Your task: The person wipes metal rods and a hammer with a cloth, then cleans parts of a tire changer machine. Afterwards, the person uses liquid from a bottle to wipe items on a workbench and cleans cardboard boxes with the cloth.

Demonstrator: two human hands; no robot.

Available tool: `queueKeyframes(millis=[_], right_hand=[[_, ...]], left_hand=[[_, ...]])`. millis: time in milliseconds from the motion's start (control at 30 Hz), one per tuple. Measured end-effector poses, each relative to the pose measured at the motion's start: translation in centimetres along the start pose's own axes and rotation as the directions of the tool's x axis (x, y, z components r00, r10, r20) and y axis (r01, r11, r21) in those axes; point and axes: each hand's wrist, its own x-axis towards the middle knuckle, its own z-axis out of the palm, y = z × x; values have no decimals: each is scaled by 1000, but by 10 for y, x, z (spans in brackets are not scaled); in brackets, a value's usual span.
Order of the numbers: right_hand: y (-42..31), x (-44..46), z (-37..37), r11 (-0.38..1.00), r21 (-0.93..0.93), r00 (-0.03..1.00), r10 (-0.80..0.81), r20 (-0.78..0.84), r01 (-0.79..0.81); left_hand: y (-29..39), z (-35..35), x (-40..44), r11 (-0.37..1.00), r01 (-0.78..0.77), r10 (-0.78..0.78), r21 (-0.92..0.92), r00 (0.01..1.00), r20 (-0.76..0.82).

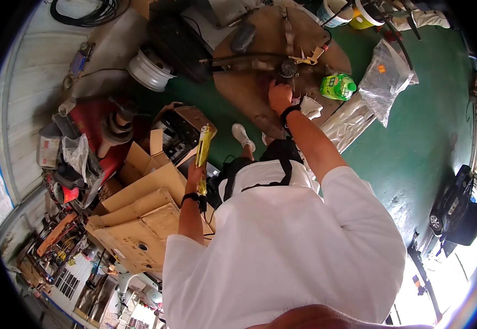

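Note:
My left hand (196,176) is wrapped round a long yellow tube (203,148), which points up and away from me beside the cardboard boxes. My right hand (280,96) reaches onto the round brown table (249,104), its fingers closed near a dark reddish patch; what they hold, if anything, is too small to make out. Just beyond that hand lies a dark round ribbed part (288,68). A yellow air gun (311,56) rests behind it. Right of the hand are a crumpled white cloth (311,107) and a green bottle (338,87).
Open cardboard boxes (140,219) stand at the left, near a white wheel rim (149,71) and a red machine (93,126). Plastic wrapping (384,82) is at the right of the table. Buckets (334,13) stand behind. A dark car (455,208) is far right.

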Motion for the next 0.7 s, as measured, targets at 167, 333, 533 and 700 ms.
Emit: queueKeyframes(millis=[167,333,533,700], right_hand=[[-33,12,-21,939,263,975,215,50,-221],[-105,32,-25,915,404,999,-3,36,-12],[-121,20,-48,842,442,944,-327,-36,308],[-52,1,-22,935,326,987,-110,-117,143]], left_hand=[[-36,2,-24,989,46,-57,-138,995,-76],[-44,1,-49,987,133,-128,91,990,-55],[-55,-11,-60,820,136,-138,556,990,-40],[-52,-14,-45,645,33,-106,763,993,46]])
